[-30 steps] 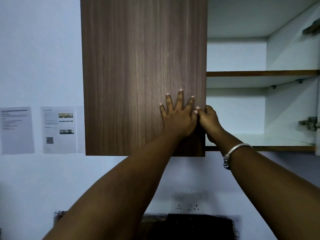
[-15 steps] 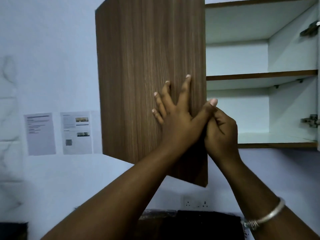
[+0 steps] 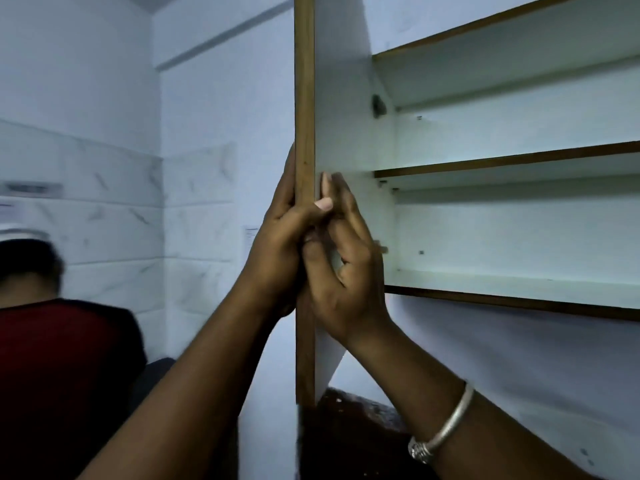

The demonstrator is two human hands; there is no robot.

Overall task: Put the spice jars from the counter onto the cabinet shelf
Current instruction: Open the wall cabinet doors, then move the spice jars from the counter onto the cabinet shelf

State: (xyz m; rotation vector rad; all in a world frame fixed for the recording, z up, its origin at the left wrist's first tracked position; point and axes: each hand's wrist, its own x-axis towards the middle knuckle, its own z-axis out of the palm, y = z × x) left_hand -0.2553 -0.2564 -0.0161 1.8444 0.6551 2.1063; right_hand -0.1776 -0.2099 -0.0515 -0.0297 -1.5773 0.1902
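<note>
The left cabinet door (image 3: 304, 98) stands swung out, edge-on to me, brown edge and white inner face showing. My left hand (image 3: 280, 247) wraps the door's outer side with the thumb hooked over the edge. My right hand (image 3: 346, 268) lies flat against the door's white inner face, fingers up, touching the left thumb. The wall cabinet (image 3: 502, 168) is open, with a bare white bottom shelf (image 3: 512, 289) and a middle shelf (image 3: 502, 161). No spice jars or counter surface are in view.
A person in a dark red top (image 3: 52, 358) bends forward at the lower left. White marble-look wall tiles (image 3: 114, 216) run behind. A dark object (image 3: 353, 431) sits below the door. A hinge plate (image 3: 378, 106) is fixed inside the cabinet.
The door has swung from nearly closed to fully edge-on, exposing the cabinet's left half. Both hands stayed on its free edge, and my view turned left, bringing the person into frame.
</note>
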